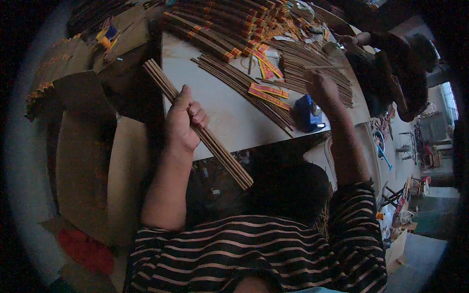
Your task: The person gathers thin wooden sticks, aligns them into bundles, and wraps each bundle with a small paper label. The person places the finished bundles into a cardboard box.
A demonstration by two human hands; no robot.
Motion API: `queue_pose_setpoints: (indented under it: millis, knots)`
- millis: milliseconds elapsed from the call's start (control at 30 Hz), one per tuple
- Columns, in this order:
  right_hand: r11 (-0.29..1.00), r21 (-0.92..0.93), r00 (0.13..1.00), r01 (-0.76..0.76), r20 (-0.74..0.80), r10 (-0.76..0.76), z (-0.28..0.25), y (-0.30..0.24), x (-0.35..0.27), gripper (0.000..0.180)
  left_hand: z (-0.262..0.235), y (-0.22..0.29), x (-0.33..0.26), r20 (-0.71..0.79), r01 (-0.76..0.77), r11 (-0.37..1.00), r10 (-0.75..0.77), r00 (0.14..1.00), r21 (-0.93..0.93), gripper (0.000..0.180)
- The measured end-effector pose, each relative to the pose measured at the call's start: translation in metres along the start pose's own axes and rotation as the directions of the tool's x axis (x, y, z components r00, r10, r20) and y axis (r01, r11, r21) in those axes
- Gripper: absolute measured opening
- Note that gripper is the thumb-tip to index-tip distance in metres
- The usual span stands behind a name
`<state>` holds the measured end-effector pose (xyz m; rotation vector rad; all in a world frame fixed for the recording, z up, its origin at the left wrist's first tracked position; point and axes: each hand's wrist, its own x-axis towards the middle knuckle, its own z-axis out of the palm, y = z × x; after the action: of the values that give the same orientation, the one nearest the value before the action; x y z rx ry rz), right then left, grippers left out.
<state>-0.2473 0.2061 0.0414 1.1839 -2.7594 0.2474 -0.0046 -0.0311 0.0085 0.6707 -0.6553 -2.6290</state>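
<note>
My left hand (184,122) grips a long bundle of thin brown sticks (220,154) near its middle; the bundle slants from upper left to lower right over the table's near edge. My right hand (320,87) reaches out over a loose spread of brown sticks (312,66) on the white table (224,117), fingers curled down onto them; whether it grips any is unclear. A blue tape dispenser (308,113) sits just left of my right wrist. Red and yellow paper strips (267,93) lie on another row of sticks (244,85).
Wrapped stick bundles with red and yellow bands (220,24) are stacked at the table's far side. Cardboard sheets (83,156) stand at the left. Another person (400,68) works at the far right end of the table. Clutter lies on the floor at right.
</note>
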Motion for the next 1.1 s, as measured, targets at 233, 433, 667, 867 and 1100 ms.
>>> queue_pose_setpoints:
  millis: [233,433,667,867,1100]
  knots:
    - [0.947,-0.32,0.912,0.019,0.394,0.115,0.014,0.093,0.006,0.041,-0.001,-0.008,0.005,0.034,0.067,0.998,-0.067,0.997,-0.001,0.033]
    - [0.969,-0.248,0.954,0.004,0.29,0.07,0.054,0.148,0.018,0.047,0.006,-0.017,0.009,0.003,0.086,0.996,-0.086,0.996,0.018,0.028]
    - [0.951,-0.31,0.939,-0.011,0.324,0.116,0.048,0.14,0.023,0.027,0.003,-0.019,0.013,-0.031,0.097,0.995,-0.097,0.995,0.015,0.027]
    - [0.951,-0.264,0.935,0.159,0.351,-0.059,0.038,0.148,0.024,0.02,0.002,-0.019,0.013,-0.011,0.117,0.993,-0.117,0.993,0.01,0.027]
    - [0.934,-0.35,0.961,0.068,0.273,0.033,0.026,0.137,0.026,0.028,0.0,-0.019,0.013,-0.018,0.131,0.991,-0.13,0.991,0.041,0.035]
